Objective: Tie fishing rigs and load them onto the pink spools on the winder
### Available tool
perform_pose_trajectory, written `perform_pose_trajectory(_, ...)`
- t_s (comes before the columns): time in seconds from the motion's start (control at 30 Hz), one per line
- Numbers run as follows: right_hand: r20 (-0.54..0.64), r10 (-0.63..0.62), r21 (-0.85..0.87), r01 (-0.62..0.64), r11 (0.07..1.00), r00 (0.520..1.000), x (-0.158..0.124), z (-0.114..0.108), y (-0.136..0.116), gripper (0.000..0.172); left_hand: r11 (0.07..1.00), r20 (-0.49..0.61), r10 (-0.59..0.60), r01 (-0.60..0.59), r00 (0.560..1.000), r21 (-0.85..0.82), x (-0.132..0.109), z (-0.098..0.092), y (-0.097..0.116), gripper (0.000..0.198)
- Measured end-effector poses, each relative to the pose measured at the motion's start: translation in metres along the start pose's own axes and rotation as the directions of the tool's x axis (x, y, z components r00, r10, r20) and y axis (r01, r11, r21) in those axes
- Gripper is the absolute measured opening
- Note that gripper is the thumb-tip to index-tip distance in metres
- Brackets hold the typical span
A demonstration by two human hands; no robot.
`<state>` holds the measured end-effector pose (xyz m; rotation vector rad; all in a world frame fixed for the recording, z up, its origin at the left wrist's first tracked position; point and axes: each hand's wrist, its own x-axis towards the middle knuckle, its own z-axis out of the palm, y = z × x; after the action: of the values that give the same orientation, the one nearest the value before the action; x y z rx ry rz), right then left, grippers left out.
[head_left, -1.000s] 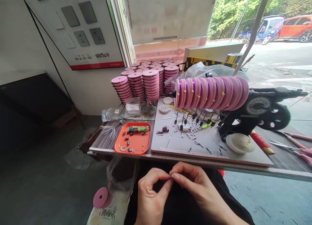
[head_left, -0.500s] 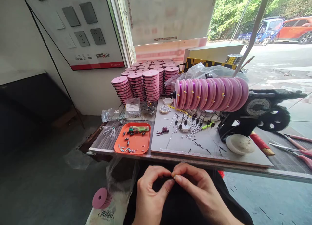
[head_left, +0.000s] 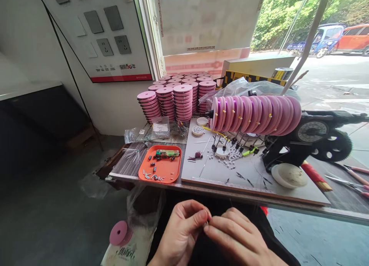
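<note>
Above my dark-clothed lap, my left hand (head_left: 186,229) is closed in a pinch, thumb against forefinger. My right hand (head_left: 238,235) meets it fingertip to fingertip, its fingers bent and pressed together. Whatever lies between the fingertips is hidden or too small to name. A short, thin dark strand (head_left: 231,203) stands up behind my right hand's knuckles; its kind is not clear. Both hands are just below the front edge of the white board (head_left: 207,177), which carries white beads (head_left: 232,150) and several small dark wire-like pieces (head_left: 240,175).
An orange tray (head_left: 144,170) with small parts sits left of the board. Pink spools (head_left: 183,104) stand stacked behind. A black winding machine (head_left: 311,131) carries a row of pink discs (head_left: 253,114). Scissors (head_left: 346,181) and a white bowl (head_left: 289,175) lie to the right.
My right hand has turned so its knuckles face up, fingers folded closer together. My left thumb now presses along the forefinger. The view has shifted slightly left.
</note>
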<state>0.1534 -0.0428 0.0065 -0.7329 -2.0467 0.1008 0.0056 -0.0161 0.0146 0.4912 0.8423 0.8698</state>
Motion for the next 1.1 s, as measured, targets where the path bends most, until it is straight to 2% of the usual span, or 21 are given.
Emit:
perform_pose_trajectory(0.07,-0.061,0.090,0.123,-0.082,0.989,0.994,0.001,0.004,-0.001,0.032,0.987,-0.040,0.128,-0.124,0.991,0.100,0.003,-0.003,-0.001,0.016)
perform_pose_trajectory(0.13,-0.086,0.294,0.304,-0.255,0.918,0.952,0.003,0.007,-0.002,0.022,0.932,-0.070,0.260,-0.231,0.963,0.281,0.004,-0.006,-0.002,0.014)
perform_pose_trajectory(0.17,-0.086,0.430,0.402,-0.363,0.840,0.899,0.004,0.008,-0.002,0.016,0.885,-0.077,0.314,-0.262,0.946,0.386,0.004,-0.008,-0.002,0.014)
perform_pose_trajectory(0.23,-0.030,0.683,0.572,-0.548,0.611,0.729,0.008,0.010,-0.001,0.008,0.769,-0.072,0.386,-0.278,0.919,0.576,0.003,-0.009,-0.003,0.013)
perform_pose_trajectory(0.3,0.067,0.819,0.673,-0.631,0.385,0.571,0.011,0.012,0.000,0.008,0.666,-0.052,0.432,-0.279,0.900,0.692,0.001,-0.010,-0.005,0.011)
perform_pose_trajectory(0.33,0.115,0.845,0.704,-0.643,0.302,0.523,0.012,0.014,0.001,0.011,0.624,-0.032,0.451,-0.290,0.892,0.726,0.001,-0.010,-0.005,0.011)
perform_pose_trajectory(0.4,0.194,0.859,0.733,-0.652,0.194,0.474,0.012,0.016,0.001,0.016,0.562,0.019,0.478,-0.323,0.878,0.761,0.000,-0.010,-0.006,0.011)
perform_pose_trajectory(0.5,0.258,0.850,0.744,-0.656,0.128,0.458,0.011,0.017,0.001,0.018,0.501,0.085,0.529,-0.392,0.844,0.771,0.000,-0.011,-0.007,0.010)
perform_pose_trajectory(0.67,0.281,0.838,0.745,-0.657,0.117,0.468,0.010,0.017,-0.001,0.015,0.424,0.143,0.592,-0.457,0.793,0.782,0.000,-0.013,-0.007,0.008)
perform_pose_trajectory(1.1,0.286,0.817,0.730,-0.667,0.152,0.500,0.011,0.017,0.002,0.015,0.400,0.169,0.590,-0.468,0.789,0.788,0.001,-0.014,-0.008,0.011)
